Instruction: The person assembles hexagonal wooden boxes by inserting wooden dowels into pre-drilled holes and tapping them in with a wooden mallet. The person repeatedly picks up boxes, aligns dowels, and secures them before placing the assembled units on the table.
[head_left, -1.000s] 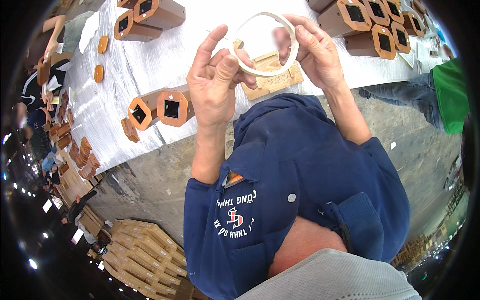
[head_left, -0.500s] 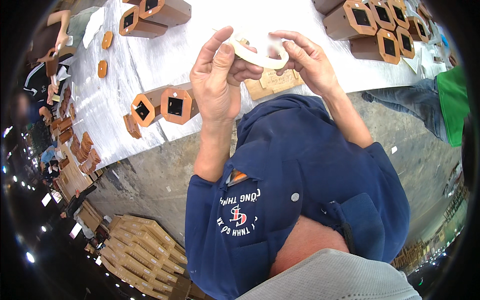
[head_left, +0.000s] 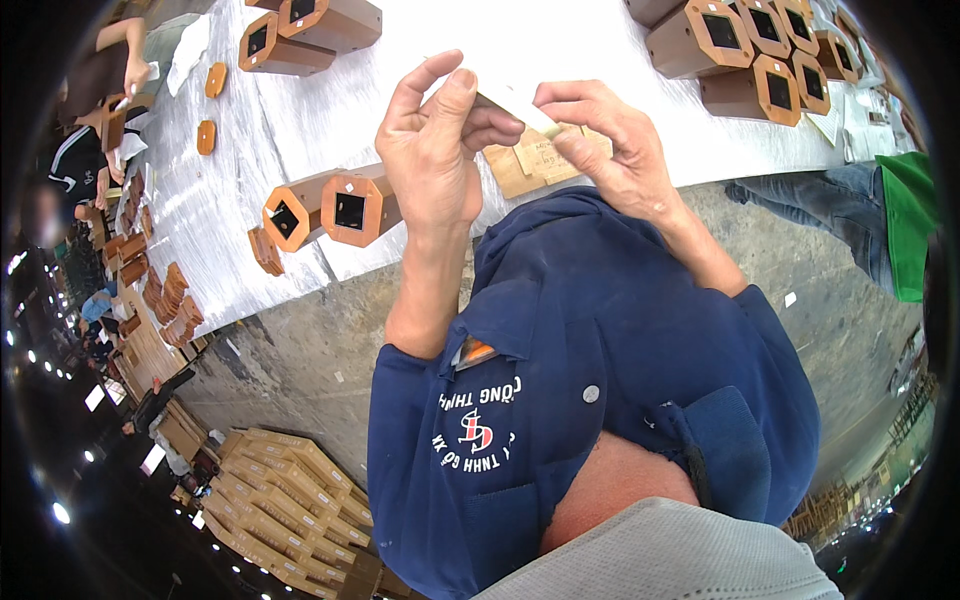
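A pale cream ring, which looks like a roll of tape (head_left: 516, 106), is tilted nearly edge-on between my hands above the table. My left hand (head_left: 438, 135) grips its left end, thumb on the near side and fingers curled behind. My right hand (head_left: 612, 140) is at the other end, with thumb and bent fingers around the rim; their exact contact is hard to make out. Below the roll lies a flat light-brown cardboard piece (head_left: 515, 175) with handwriting, at the table's near edge.
Two brown octagonal wooden boxes (head_left: 350, 212) with dark openings stand left of my left forearm. More such boxes (head_left: 720, 35) are stacked at the far right, others at the far left. Small wooden plates (head_left: 206, 138) lie on the wrapped table (head_left: 240, 180). Co-workers stand at both sides.
The roll has turned from showing its curved ring to nearly edge-on. My right hand has lowered slightly and shifted its fingers along the roll; my left hand keeps its hold.
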